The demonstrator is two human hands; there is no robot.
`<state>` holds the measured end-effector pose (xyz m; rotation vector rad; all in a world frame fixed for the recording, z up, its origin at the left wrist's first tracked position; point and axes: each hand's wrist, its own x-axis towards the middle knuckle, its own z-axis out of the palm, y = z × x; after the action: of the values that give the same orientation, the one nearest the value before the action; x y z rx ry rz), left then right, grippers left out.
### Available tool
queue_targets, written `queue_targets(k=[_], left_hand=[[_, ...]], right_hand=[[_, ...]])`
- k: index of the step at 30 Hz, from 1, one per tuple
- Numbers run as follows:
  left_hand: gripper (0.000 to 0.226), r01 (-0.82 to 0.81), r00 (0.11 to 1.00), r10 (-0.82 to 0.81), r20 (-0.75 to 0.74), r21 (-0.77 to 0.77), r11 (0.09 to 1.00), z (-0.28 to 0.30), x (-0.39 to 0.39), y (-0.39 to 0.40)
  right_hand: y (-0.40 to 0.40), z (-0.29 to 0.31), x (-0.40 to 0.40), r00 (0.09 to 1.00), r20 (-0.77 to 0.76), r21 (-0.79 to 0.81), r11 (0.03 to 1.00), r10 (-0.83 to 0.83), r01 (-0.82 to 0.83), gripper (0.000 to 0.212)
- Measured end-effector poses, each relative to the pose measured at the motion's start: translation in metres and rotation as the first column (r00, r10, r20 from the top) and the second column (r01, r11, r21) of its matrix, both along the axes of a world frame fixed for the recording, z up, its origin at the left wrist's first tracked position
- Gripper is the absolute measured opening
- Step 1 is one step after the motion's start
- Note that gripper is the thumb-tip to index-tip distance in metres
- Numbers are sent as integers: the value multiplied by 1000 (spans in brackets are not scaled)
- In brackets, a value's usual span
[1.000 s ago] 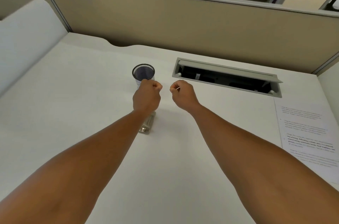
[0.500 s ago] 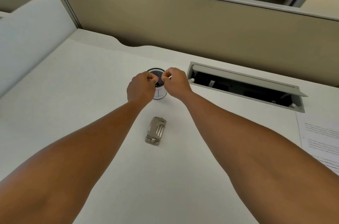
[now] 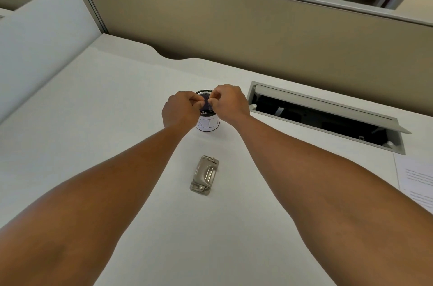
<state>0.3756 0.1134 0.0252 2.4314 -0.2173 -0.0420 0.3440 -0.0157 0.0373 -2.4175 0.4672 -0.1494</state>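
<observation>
A black mesh cup (image 3: 208, 122) with a white label stands on the white desk (image 3: 93, 121). Small pale bits lie at its bottom. Both my hands hover over its rim with fingers curled. My left hand (image 3: 181, 110) is over the left edge, thumb pressed to fingertips, with nothing visible between them. My right hand (image 3: 230, 104) is over the right edge and pinches a tiny piece that is barely visible. A grey metal clip-like part (image 3: 204, 175) lies flat on the desk nearer to me, between my forearms.
An open cable hatch (image 3: 325, 117) with a raised lid is sunk into the desk at the right. Printed paper (image 3: 417, 182) lies at the right edge. A beige partition (image 3: 257, 35) with a sign reading 385 closes the back, and a white panel (image 3: 39, 35) stands at the left.
Both hands have moved forward from above the metal part to over the cup's rim and drawn close together. The metal part, hidden under my left wrist before, now lies in plain view.
</observation>
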Motion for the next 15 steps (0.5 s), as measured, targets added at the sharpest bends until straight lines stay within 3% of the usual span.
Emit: queue_targets(k=[15], left_hand=[[16,-59,998,59,39,7,998,8,-10,-4]], right_hand=[[13,3,-13,999,43,141,990,-30,24,10]])
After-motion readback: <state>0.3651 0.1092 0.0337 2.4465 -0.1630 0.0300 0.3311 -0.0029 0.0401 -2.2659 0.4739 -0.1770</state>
